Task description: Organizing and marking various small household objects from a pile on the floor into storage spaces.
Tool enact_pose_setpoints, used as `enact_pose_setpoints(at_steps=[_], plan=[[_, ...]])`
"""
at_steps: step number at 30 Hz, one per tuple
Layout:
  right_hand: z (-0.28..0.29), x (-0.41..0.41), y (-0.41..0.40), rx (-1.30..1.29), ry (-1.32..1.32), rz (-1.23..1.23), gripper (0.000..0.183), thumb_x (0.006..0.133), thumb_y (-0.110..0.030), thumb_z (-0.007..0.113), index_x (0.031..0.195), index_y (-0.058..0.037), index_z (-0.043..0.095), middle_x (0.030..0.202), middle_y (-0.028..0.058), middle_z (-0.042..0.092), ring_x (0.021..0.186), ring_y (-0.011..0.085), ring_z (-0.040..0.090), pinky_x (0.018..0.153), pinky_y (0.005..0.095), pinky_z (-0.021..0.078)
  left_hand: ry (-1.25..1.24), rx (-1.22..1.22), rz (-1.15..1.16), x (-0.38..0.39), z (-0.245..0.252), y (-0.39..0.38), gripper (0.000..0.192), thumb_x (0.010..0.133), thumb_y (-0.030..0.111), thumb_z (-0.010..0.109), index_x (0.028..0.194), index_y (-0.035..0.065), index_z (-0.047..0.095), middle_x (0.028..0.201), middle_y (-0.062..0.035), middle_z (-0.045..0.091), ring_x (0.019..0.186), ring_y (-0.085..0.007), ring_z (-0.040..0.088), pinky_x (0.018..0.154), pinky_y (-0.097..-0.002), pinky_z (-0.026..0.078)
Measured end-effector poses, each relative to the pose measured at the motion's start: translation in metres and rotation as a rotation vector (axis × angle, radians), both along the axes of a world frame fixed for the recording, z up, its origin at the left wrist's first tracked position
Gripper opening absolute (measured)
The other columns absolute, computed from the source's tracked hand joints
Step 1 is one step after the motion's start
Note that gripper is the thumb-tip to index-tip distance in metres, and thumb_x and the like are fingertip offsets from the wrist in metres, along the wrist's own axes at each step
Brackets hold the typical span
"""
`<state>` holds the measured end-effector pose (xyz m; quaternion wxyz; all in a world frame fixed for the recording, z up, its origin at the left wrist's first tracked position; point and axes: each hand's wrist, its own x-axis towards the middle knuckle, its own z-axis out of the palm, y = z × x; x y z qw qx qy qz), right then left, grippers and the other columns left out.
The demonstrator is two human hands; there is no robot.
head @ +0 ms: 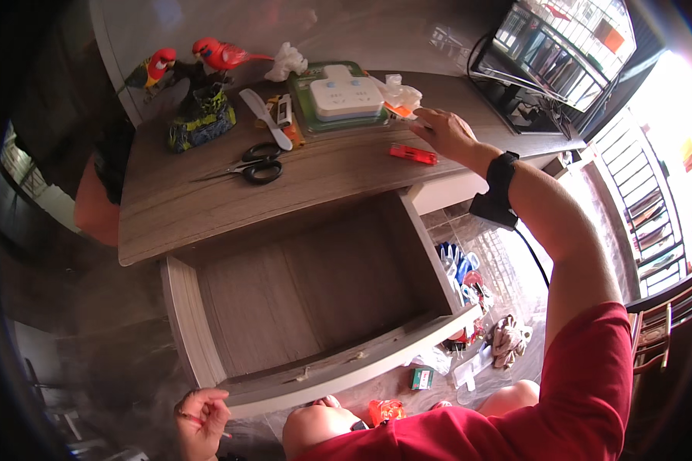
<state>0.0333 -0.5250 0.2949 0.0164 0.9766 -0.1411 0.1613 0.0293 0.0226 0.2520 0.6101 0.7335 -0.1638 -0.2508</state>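
My right hand (445, 133) reaches over the wooden desktop. Its fingertips are at a crumpled clear plastic wrapper (402, 92) with an orange piece (401, 109) under it; whether they touch cannot be told. A red lighter-like object (413, 154) lies just below that hand. Low at the left, my left hand (203, 423) is curled around a thin red stick (195, 420), perhaps a pen, beside the front corner of a pulled-out drawer (265, 288). The drawer's bottom is bare. Black-handled scissors (262, 172) lie on the desktop, left of the red object.
A white power socket block (346, 98) rests on green packaging. Near it are a white plastic knife (265, 118), crumpled tissue (286, 61) and two parrot figurines (222, 55) on a base. A monitor (559, 52) stands right. Clutter (464, 276) covers floor beside the drawer.
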Motion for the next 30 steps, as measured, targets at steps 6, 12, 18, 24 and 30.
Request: enact_pose_setpoints(at_steps=[6, 12, 18, 24, 30], plan=[[-0.006, 0.039, -0.016, 0.036, 0.166, -0.185, 0.033, 0.082, -0.039, 0.047, 0.103, -0.0153, 0.055, 0.094, 0.0133, 0.059, 0.091, 0.0301, 0.055, 0.075, 0.0398, 0.0433, 0.196, 0.007, -0.094, 0.014, 0.007, 0.013, 0.034, 0.077, 0.025, 0.064, 0.098, 0.0, 0.054, 0.075, -0.0002, 0.05, 0.064, -0.0071, 0.044, 0.059, -0.0179, 0.037], [-0.009, 0.036, -0.028, -0.093, 0.121, -0.162, 0.026, 0.076, -0.017, 0.049, 0.101, -0.0142, 0.055, 0.088, 0.0142, 0.059, 0.085, 0.0324, 0.056, 0.071, 0.0397, 0.0453, 0.167, -0.084, -0.158, 0.017, 0.001, 0.017, 0.033, 0.078, 0.026, 0.063, 0.094, -0.0015, 0.054, 0.072, -0.0031, 0.05, 0.059, -0.0084, 0.045, 0.05, -0.0187, 0.04], [0.001, 0.016, -0.046, -0.123, -0.048, -0.196, 0.021, 0.074, -0.008, 0.047, 0.093, -0.0083, 0.057, 0.081, 0.0155, 0.06, 0.071, 0.0329, 0.057, 0.063, 0.0401, 0.0456, 0.077, -0.091, -0.204, 0.014, 0.005, 0.011, 0.031, 0.079, 0.026, 0.061, 0.092, -0.0007, 0.054, 0.075, -0.0044, 0.049, 0.059, -0.0095, 0.045, 0.05, -0.0186, 0.04], [0.032, -0.031, -0.031, 1.028, -0.339, -0.295, 0.018, 0.077, -0.005, 0.048, 0.093, -0.0007, 0.054, 0.077, 0.0142, 0.061, 0.043, 0.0104, 0.043, 0.038, 0.0254, 0.0357, -0.016, -0.096, -0.181, 0.009, -0.002, 0.016, 0.029, 0.08, 0.021, 0.059, 0.099, 0.0008, 0.05, 0.073, -0.0019, 0.046, 0.056, -0.0066, 0.039, 0.048, -0.0164, 0.031], [0.041, -0.078, -0.015, 1.465, -0.627, -0.255, 0.016, 0.083, -0.004, 0.047, 0.098, -0.0001, 0.051, 0.078, 0.0166, 0.06, 0.042, 0.0063, 0.035, 0.039, 0.0196, 0.0318, -0.034, -0.145, -0.081, 0.003, -0.017, 0.013, 0.021, 0.084, 0.013, 0.054, 0.101, 0.0025, 0.048, 0.07, 0.0019, 0.044, 0.053, -0.0024, 0.034, 0.045, -0.0149, 0.024]])
